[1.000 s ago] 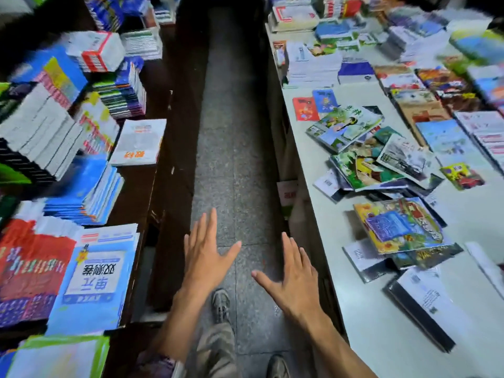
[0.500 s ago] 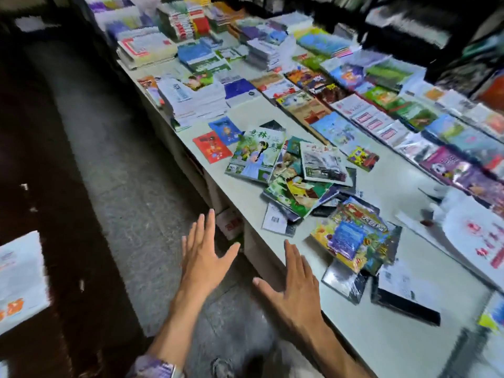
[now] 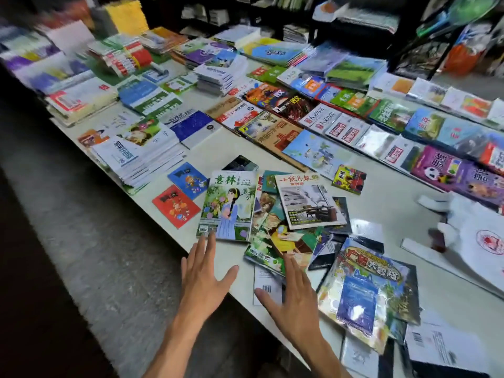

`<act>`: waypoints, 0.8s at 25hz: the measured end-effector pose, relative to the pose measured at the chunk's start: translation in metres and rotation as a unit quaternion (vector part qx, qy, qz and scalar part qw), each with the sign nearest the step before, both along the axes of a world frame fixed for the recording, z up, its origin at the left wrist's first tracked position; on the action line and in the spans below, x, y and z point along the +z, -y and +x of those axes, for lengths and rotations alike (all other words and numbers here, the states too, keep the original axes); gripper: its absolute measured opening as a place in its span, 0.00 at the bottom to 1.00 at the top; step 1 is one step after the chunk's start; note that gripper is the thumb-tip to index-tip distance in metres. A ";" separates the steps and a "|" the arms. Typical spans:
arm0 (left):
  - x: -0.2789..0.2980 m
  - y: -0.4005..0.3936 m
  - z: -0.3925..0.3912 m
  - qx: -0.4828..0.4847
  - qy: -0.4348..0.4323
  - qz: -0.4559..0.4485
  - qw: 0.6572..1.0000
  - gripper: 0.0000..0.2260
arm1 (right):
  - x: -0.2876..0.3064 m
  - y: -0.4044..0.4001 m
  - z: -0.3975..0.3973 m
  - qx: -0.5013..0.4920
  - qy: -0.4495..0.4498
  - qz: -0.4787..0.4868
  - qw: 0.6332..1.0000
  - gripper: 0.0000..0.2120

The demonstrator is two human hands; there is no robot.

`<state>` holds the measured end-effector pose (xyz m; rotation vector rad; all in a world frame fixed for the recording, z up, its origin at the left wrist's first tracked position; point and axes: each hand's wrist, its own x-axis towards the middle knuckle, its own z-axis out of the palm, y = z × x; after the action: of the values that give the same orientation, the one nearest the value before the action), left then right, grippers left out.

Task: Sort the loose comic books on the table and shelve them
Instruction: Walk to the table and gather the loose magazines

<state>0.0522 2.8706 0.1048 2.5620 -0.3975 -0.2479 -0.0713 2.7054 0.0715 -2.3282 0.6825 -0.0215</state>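
Note:
Loose comic books lie in a messy heap on the white table (image 3: 387, 214). A green-covered magazine with a girl (image 3: 227, 205) is at the heap's left, a white-covered one (image 3: 308, 200) is in the middle, and a shiny yellow-and-blue one (image 3: 365, 293) is at the right. Small red (image 3: 176, 205) and blue (image 3: 188, 180) booklets lie to the left. My left hand (image 3: 203, 274) hovers flat at the table edge, fingertips by the green magazine's lower corner. My right hand (image 3: 293, 298) is spread over a barcoded white sheet (image 3: 266, 285), holding nothing.
Neat stacks and rows of books (image 3: 136, 151) cover the table's far side and right side (image 3: 409, 132). A white bag with a red print (image 3: 480, 238) lies at the right. Dark shelving (image 3: 300, 20) stands behind. Grey floor (image 3: 90, 227) runs along the left.
The view has swung right from the aisle onto the table. Both hands, still flat and spread, have come forward to the near edge of the loose heap.

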 end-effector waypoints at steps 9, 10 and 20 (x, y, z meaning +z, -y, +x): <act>-0.031 0.078 0.095 -0.123 -0.073 0.003 0.990 0.42 | -0.027 0.051 0.052 -0.117 -0.049 0.009 0.992 0.47; -0.035 0.085 0.103 -0.138 -0.084 0.001 0.987 0.41 | -0.031 0.049 0.054 -0.132 -0.058 0.013 0.990 0.46; -0.087 0.137 0.194 -0.269 -0.129 0.048 0.953 0.39 | -0.042 0.031 0.108 -0.221 -0.081 -0.024 0.972 0.39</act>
<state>0.2465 2.7337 0.0180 2.4170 -0.9967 -0.8063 0.0369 2.6746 0.0298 -2.1923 1.2847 -0.0496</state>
